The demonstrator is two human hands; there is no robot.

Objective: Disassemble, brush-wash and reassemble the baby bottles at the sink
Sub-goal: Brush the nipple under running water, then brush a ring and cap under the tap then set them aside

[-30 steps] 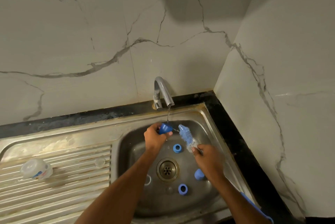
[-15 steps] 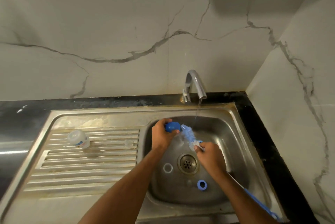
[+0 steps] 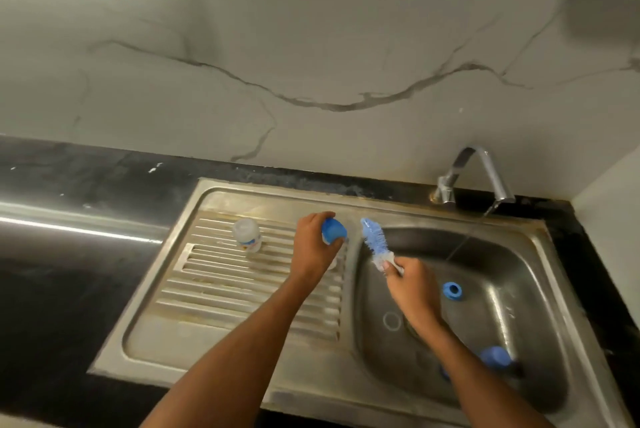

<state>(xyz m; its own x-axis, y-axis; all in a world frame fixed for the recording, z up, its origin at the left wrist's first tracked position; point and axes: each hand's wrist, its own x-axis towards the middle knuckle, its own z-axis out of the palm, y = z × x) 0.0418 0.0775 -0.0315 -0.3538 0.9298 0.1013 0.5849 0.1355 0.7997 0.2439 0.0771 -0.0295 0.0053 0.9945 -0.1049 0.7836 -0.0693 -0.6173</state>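
My left hand (image 3: 313,249) grips a blue bottle cap (image 3: 334,231) over the right end of the ribbed draining board (image 3: 221,289). My right hand (image 3: 414,289) holds the bottle brush (image 3: 375,242) by its handle, with the blue bristles pointing up and left above the basin's left rim. A clear baby bottle (image 3: 247,234) stands on the draining board to the left of my left hand. In the basin (image 3: 512,275) lie a blue screw ring (image 3: 452,290), a clear ring (image 3: 392,321) near the drain and a blue cap (image 3: 495,356).
The tap (image 3: 485,171) at the back right runs a thin stream of water into the basin. Black countertop (image 3: 86,219) surrounds the steel sink. Marble-patterned wall stands behind and to the right.
My left hand has carried the blue cap left, out from under the tap to above the draining board. The brush has followed to the basin's left rim. The camera has swung left.
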